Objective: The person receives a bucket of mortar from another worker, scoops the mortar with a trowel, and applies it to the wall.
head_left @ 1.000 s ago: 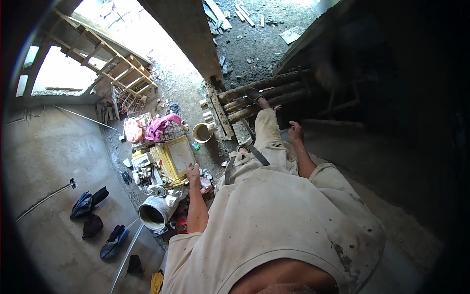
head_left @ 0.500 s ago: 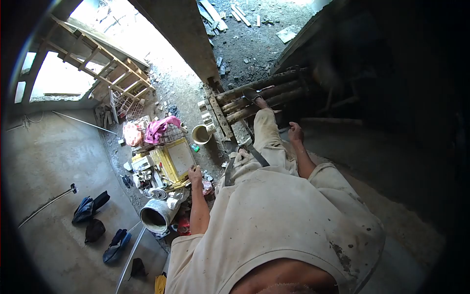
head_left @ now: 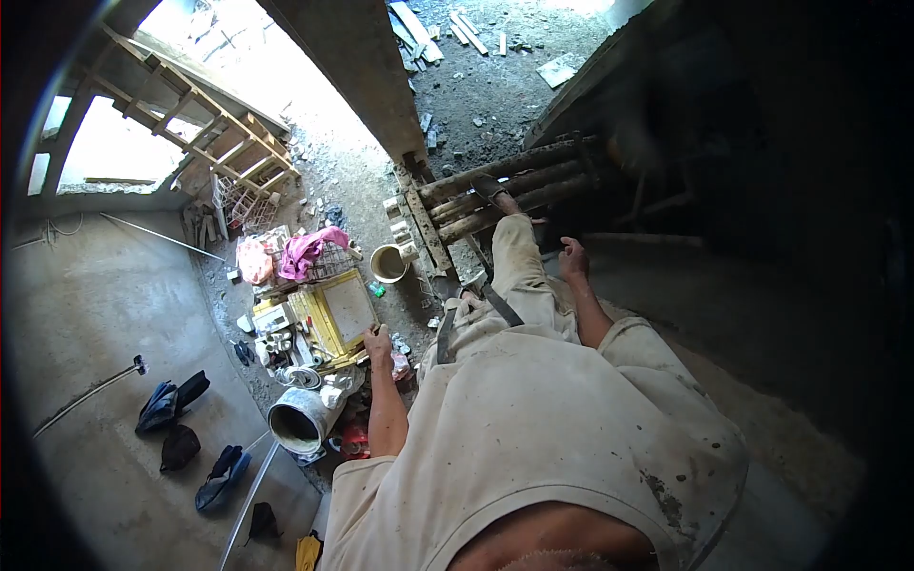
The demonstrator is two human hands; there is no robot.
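My left hand (head_left: 378, 341) hangs at my left side with its fingers curled in. In the head view it overlaps the lower right corner of a yellow-framed board (head_left: 350, 306); whether it touches the board, or has something small inside the fingers, I cannot make out. On my right, my right hand (head_left: 573, 259) is held out by the thigh, its fingers loosely bent and apart, with nothing visible in it. Close to that hand, one foot (head_left: 490, 188) rests on rough wooden poles (head_left: 557, 181). Two dark straps (head_left: 502, 305) hang at the front of my pale, stained clothes.
A bucket (head_left: 388, 264) stands ahead, left of the poles. Pink cloth (head_left: 312, 249), fittings (head_left: 276, 344) and a tipped large bucket (head_left: 298, 422) clutter the left. A wooden ladder-like frame (head_left: 176, 105) leans near the window opening. Bags (head_left: 224, 479) hang along the grey wall (head_left: 114, 295).
The view has shifted very slightly, so things on the left sit a little further left. Both hands keep nearly the same pose.
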